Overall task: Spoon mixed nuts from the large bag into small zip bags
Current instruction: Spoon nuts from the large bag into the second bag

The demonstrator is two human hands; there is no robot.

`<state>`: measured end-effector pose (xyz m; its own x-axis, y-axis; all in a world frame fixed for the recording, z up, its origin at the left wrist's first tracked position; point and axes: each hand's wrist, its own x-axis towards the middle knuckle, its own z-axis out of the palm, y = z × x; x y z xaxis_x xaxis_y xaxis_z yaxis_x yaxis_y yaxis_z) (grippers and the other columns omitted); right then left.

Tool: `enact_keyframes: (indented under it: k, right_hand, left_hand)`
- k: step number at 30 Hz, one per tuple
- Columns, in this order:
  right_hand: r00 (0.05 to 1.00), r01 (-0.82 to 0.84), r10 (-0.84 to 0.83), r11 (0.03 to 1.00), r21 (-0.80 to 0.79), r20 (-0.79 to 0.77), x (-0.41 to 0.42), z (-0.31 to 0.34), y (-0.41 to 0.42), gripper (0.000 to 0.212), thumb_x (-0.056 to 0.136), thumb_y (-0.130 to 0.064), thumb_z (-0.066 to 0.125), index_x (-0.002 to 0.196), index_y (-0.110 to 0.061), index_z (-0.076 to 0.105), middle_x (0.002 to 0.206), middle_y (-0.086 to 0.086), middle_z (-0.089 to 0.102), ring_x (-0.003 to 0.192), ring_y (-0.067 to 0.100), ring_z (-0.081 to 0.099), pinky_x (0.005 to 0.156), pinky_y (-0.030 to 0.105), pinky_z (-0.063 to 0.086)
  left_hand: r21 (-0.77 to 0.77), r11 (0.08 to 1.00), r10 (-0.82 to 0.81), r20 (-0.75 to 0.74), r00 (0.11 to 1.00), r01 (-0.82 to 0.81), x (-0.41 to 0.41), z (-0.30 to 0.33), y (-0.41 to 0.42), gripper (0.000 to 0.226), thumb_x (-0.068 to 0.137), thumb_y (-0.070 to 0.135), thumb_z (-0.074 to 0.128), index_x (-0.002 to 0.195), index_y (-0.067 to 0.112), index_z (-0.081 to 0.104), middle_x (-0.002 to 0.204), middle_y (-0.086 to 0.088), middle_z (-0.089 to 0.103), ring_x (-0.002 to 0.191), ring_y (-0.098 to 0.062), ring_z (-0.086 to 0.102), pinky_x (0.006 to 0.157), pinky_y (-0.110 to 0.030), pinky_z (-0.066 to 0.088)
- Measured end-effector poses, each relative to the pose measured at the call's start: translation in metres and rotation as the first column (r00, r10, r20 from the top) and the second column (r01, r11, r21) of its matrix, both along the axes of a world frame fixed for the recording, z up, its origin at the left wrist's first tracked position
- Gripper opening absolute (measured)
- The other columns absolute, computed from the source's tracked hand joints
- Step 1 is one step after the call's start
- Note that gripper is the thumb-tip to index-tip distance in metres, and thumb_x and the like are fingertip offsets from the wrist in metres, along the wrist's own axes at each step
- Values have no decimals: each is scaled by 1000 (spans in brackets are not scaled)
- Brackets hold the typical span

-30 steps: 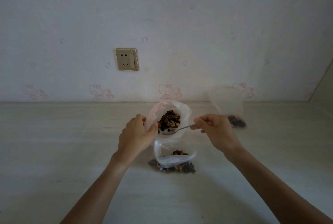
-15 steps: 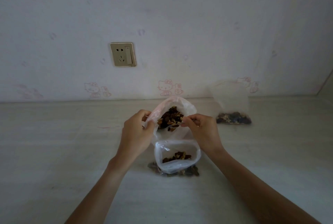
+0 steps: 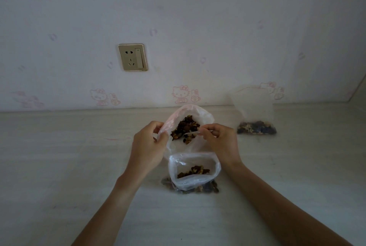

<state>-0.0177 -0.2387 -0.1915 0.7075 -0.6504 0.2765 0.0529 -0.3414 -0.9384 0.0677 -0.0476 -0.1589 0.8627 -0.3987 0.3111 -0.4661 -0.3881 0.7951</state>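
Observation:
The large clear bag (image 3: 204, 116) stands open at the table's middle, with dark mixed nuts (image 3: 184, 130) showing inside. My left hand (image 3: 147, 146) grips its left rim. My right hand (image 3: 219, 142) pinches a metal spoon (image 3: 193, 132) whose handle points into the bag's mouth; the bowl is hidden among the nuts. Just in front, a small zip bag (image 3: 195, 170) stands open with some nuts in it. Its bottom bulges with more nuts on the table.
Another small zip bag (image 3: 255, 115) with nuts at its bottom stands upright at the back right, near the wall. A wall socket (image 3: 132, 57) is above the pale tabletop (image 3: 59, 156). A side wall closes the far right.
My right hand moved left toward the large bag, pushing the spoon down into the nuts. The left hand stayed on the bag's rim.

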Motion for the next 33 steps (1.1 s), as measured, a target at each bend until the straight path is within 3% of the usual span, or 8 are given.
enact_keyframes:
  k: [7, 10, 21, 24, 29, 33]
  right_hand:
    - [999, 36, -38, 986, 164, 7, 0, 2, 0, 6, 93, -19, 74, 94, -17, 80, 77, -1, 78, 69, 8, 72, 65, 12, 53]
    - [998, 59, -61, 988, 143, 6, 0, 3, 1, 7, 94, -17, 73, 89, -20, 78, 76, 1, 77, 66, 8, 70, 63, 12, 53]
    - [999, 48, -48, 978, 202, -1, -10, 6, -3, 8, 95, -17, 72, 88, -19, 77, 74, -8, 78, 67, 4, 70, 62, 8, 50]
    - [999, 51, -51, 981, 190, -6, -15, 10, -8, 10, 94, -18, 73, 86, -22, 77, 73, -8, 78, 66, 1, 70, 61, 6, 48]
    - [999, 50, -49, 985, 164, -14, -25, 22, -12, 9, 94, -23, 73, 88, -22, 80, 72, -5, 77, 62, -4, 66, 56, 5, 45]
    - [999, 37, -39, 989, 144, 8, -36, 40, -16, 11, 95, -22, 73, 86, -23, 80, 73, -5, 77, 58, -5, 63, 54, 7, 44]
  left_hand:
    - [-26, 999, -42, 16, 999, 42, -4, -2, -2, 19, 99, 21, 63, 100, 41, 63, 95, 17, 69, 66, -11, 67, 64, -45, 62]
    - [-23, 998, -61, 36, 997, 62, -6, -2, -2, 26, 99, 22, 63, 96, 48, 59, 96, 18, 70, 67, -10, 67, 63, -43, 62]
    - [-92, 995, 29, 5, 1000, -28, 0, -2, 1, 13, 100, 20, 62, 108, 29, 67, 101, 17, 69, 75, -12, 70, 67, -45, 63]
    - [-107, 994, 37, 9, 999, -36, 1, -3, 1, 13, 100, 19, 62, 107, 30, 67, 99, 18, 69, 77, -8, 69, 67, -38, 62]
    - [-115, 993, 25, 33, 999, -21, 4, -4, 0, 12, 99, 21, 63, 108, 28, 68, 100, 18, 70, 79, 1, 66, 65, -14, 52]
    - [-71, 997, 40, 56, 998, -36, 6, 0, 3, 16, 98, 28, 65, 114, 25, 69, 100, 19, 69, 73, 4, 64, 61, -8, 47]
